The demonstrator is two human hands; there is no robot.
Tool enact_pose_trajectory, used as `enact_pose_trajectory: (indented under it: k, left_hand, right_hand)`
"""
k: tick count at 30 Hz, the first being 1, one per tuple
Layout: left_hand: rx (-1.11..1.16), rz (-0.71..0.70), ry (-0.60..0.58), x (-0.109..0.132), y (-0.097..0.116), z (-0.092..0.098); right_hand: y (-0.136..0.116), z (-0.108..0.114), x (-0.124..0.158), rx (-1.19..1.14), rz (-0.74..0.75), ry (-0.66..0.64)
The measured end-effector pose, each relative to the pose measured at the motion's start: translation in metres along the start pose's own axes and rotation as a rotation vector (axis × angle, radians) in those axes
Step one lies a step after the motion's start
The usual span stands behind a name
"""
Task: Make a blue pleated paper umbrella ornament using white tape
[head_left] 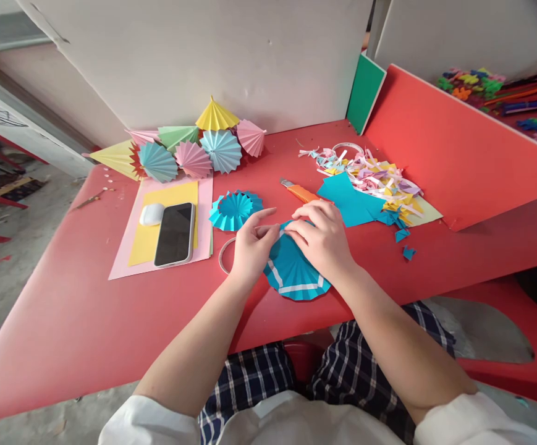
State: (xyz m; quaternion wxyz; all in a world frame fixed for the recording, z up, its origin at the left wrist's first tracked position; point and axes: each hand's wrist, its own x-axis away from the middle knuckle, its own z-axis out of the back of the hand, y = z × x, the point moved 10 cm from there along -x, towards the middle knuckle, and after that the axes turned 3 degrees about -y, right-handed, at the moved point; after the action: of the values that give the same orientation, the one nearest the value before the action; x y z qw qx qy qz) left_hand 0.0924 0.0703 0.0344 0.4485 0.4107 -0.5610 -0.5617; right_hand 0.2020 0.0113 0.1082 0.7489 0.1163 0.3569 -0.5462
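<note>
Though flat, paper fan point(293, 275): apex away.

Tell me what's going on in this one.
A person at a red table holds a pleated blue fan by its top with both hands, left hand and right hand meeting over it. A blue rosette lies just behind, an orange cutter and paper scraps to the right. Paper umbrellas are heaped at the back; a phone rests on sheets at left.
</note>
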Motion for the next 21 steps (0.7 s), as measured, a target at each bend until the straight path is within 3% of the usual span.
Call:
enact_pose_trajectory:
  k: [21]
  left_hand:
    - [0.097,0.041,0.16,-0.003,-0.005,0.025]
  right_hand:
    - [-0.054,0.007,0.007,0.101,0.177,-0.161]
